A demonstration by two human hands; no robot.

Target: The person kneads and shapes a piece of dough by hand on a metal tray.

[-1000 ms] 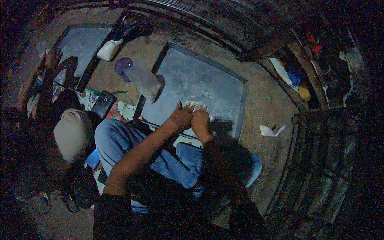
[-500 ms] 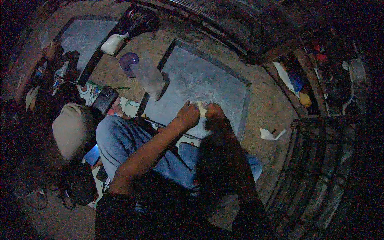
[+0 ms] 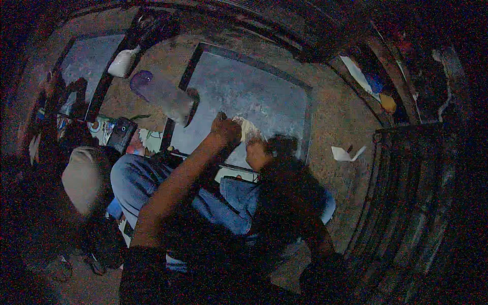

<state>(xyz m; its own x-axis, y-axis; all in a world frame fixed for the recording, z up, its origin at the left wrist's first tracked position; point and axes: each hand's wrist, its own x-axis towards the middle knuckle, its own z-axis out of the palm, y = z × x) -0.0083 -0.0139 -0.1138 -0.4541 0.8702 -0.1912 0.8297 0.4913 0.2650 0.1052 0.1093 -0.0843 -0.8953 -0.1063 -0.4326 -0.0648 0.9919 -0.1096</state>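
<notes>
My left hand (image 3: 227, 129) is closed on the upper left part of a pale, soft, dough-like piece (image 3: 247, 130). My right hand (image 3: 258, 153) sits at the piece's lower right side, fingers curled in against it; dim light blurs their detail. Both hands are over a grey board (image 3: 218, 71) with a dark raised rim. Whitish powder is smeared across its middle. Beside the board's left rim lies a cloudy clear container (image 3: 170, 99) with a purple end (image 3: 141, 81).
A second grey board (image 3: 96, 51) is at far left, with another person's dark hands near it. A white bag (image 3: 122, 63), phone (image 3: 122, 131) and that person's beige-covered knee (image 3: 84, 175) are left. White paper (image 3: 347, 153) lies right, beside a dark slatted structure (image 3: 406, 188).
My right hand has moved down and toward me, while my left is slightly up and left. More of the pale piece shows between them. The whole view has shifted a little.
</notes>
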